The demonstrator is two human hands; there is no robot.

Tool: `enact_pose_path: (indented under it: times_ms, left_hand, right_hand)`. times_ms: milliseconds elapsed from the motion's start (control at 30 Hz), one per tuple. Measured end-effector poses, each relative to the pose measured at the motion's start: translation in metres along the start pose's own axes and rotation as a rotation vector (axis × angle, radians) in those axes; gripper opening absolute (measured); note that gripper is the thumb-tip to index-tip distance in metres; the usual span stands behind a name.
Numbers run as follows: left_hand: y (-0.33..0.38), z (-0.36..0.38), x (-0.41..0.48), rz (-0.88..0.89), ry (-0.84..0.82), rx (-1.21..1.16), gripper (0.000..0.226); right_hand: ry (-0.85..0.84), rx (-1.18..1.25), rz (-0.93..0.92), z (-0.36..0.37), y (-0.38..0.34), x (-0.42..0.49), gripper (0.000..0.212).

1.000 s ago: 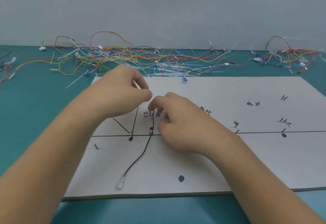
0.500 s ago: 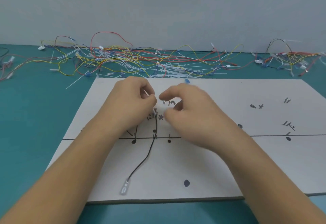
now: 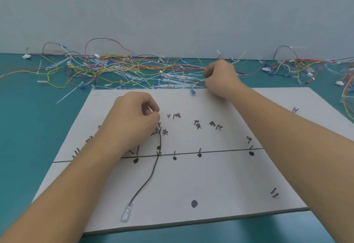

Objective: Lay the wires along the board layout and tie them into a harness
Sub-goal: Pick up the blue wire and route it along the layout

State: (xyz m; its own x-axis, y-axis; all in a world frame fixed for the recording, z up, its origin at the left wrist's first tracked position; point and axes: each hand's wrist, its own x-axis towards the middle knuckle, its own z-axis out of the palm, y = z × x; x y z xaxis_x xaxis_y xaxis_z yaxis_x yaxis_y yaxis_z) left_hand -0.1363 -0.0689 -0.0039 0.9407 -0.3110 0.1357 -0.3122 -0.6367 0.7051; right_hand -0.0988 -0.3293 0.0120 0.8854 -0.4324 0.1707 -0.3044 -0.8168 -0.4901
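The black wire (image 3: 153, 172) lies on the white board (image 3: 220, 181). It runs from the handwritten marks left of centre, down across the drawn horizontal line (image 3: 220, 151), then curves toward the near edge, where it ends in a clear terminal (image 3: 126, 213). The left hand (image 3: 134, 118) rests on the board with its fingers curled, thumb and forefinger pinching the wire's upper end. A thin white sliver shows between its fingers; I cannot tell what it is.

The right hand (image 3: 220, 78) is at the board's far edge, its fingers curled into the pile of loose wires (image 3: 115, 70) and white cable ties (image 3: 172, 81). Whether it has hold of one cannot be told. A small blue connector (image 3: 192, 91) lies on the board just beside that hand.

Black dots and short strokes mark the board along the line. The pile lies on the teal desk (image 3: 28, 124) against the grey wall (image 3: 172, 13), with a smaller bundle (image 3: 298, 66) to the far right.
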Motion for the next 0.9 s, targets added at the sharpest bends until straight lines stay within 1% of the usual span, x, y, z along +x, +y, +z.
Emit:
enact_pose_path:
  times_ms: [167,333,467,600,800,900]
  left_hand:
    - [-0.002,-0.003,0.001,-0.007,0.009,-0.029,0.019]
    - [-0.004,-0.005,0.003,-0.003,0.028,-0.036,0.018]
    - [-0.005,-0.007,0.004,-0.007,0.026,-0.035,0.018]
    - [-0.005,-0.007,0.004,-0.014,0.033,-0.029,0.018]
    - [-0.006,-0.008,0.005,-0.014,0.025,-0.024,0.018]
    - [-0.006,-0.009,0.005,-0.011,0.022,-0.024,0.018]
  right_hand:
    - [0.0,-0.005,-0.027,0.004,-0.001,0.008,0.014]
    - [-0.023,-0.048,-0.108,0.014,0.001,0.009,0.008]
    - [0.01,-0.026,-0.112,0.015,0.004,0.01,0.018]
    - [0.05,-0.018,-0.081,0.017,0.004,0.008,0.02]
    - [-0.02,-0.107,0.03,0.008,0.003,0.012,0.028]
    - [-0.019,-0.129,0.0,0.004,0.004,0.015,0.028]
